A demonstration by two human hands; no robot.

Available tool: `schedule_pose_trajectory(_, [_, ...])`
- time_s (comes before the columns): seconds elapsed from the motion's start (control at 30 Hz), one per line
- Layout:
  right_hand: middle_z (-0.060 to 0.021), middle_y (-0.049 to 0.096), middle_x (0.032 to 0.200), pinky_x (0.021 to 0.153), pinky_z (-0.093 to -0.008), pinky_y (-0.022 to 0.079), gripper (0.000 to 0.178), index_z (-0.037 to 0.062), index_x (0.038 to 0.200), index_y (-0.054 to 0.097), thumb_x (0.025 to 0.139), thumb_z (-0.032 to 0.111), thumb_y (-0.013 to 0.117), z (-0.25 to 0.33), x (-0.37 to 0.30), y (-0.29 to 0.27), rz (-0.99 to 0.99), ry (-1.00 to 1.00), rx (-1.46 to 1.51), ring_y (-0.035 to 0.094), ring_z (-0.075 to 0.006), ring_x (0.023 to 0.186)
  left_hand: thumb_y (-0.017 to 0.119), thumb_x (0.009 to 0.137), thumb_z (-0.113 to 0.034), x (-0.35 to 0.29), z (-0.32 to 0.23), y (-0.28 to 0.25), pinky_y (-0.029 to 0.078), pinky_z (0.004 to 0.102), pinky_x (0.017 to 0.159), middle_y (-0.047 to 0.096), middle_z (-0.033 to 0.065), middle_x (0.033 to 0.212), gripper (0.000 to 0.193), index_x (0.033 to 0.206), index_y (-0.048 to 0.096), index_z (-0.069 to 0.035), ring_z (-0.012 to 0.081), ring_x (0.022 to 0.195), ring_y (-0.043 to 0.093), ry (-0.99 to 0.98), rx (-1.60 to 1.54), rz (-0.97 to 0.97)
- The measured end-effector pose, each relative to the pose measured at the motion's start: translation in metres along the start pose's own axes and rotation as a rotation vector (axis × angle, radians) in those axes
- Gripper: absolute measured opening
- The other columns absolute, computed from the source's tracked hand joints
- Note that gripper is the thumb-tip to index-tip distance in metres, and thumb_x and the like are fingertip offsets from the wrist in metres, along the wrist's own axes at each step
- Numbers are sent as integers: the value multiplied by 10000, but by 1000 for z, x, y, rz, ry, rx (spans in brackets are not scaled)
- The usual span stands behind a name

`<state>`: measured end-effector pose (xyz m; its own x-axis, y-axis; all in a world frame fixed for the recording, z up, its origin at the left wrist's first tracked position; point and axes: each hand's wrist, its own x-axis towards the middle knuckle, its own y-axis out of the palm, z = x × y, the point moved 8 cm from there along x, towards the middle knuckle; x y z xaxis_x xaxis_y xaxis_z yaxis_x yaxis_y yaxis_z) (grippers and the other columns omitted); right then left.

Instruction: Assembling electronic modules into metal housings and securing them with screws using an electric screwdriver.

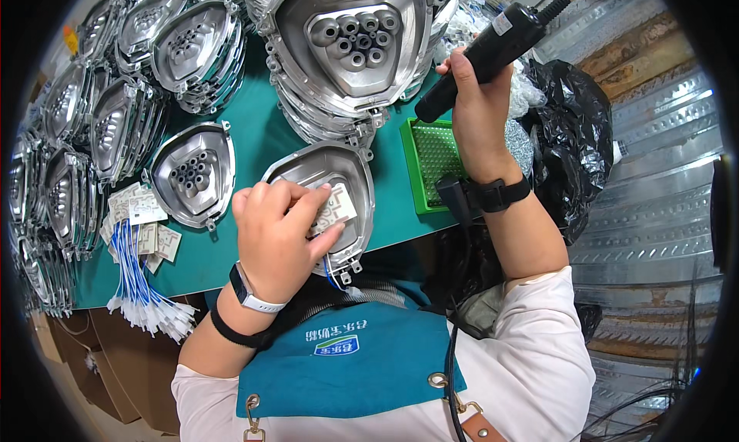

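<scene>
The left hand (279, 230) presses a small white circuit board (336, 209) into the metal housing (327, 203) lying at the near edge of the green table (254, 134), fingers pinched on the board. The right hand (477, 111) is clenched around a black electric screwdriver (485, 53), raised above a green tray (435, 161) at the table's right edge. Stacked housings (123, 119) crowd the left and far side; little bare surface stays between them. More boards with blue wires (142, 250) lie left of the hand.
</scene>
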<state>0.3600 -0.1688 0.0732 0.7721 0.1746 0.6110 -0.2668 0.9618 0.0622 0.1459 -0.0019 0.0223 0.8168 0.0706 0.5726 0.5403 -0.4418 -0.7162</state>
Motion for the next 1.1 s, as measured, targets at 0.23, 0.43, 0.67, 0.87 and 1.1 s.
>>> schedule_pose_trajectory(0.23, [-53, 594, 917, 730, -271, 506, 310, 35, 1098, 448, 879, 84, 662, 10, -2, 3, 40, -37, -26, 610, -130, 792, 814, 567, -213, 0, -2, -2, 348, 371, 789, 578, 9, 839, 435, 966, 675, -108, 216, 818, 529, 6, 0, -12])
schedule_pose_trajectory(0.43, [-85, 562, 942, 825, -330, 476, 424, 26, 1220, 366, 909, 162, 621, 89, -8, 1, -119, -143, 256, 565, -159, 812, 830, 548, -202, -7, 3, -7, 364, 399, 827, 569, 55, 927, 438, 922, 634, -84, 256, 902, 524, -50, -45, -80])
schedule_pose_trajectory(0.67, [-52, 469, 939, 887, -348, 410, 706, 36, 1236, 389, 755, 348, 802, 167, -56, 16, 50, -210, 839, 531, -161, 848, 812, 591, -293, -6, 0, -14, 329, 409, 878, 572, 46, 1009, 447, 951, 624, -105, 256, 975, 515, 1, -67, -120])
schedule_pose_trajectory(0.87, [-48, 436, 887, 849, -323, 416, 687, 9, 1238, 412, 733, 238, 817, 163, -92, 69, 106, -198, 815, 513, -149, 811, 762, 663, -312, -18, -2, -26, 356, 377, 777, 603, 15, 904, 402, 980, 635, -99, 214, 812, 551, 216, -272, -253])
schedule_pose_trajectory(1.1, [-42, 474, 943, 803, -345, 405, 760, 118, 1393, 258, 863, 513, 631, 136, -101, 77, 106, -111, 649, 521, -134, 817, 744, 678, -148, -21, -1, -27, 387, 366, 710, 609, 30, 811, 231, 879, 646, -88, 235, 751, 557, 261, -327, -259])
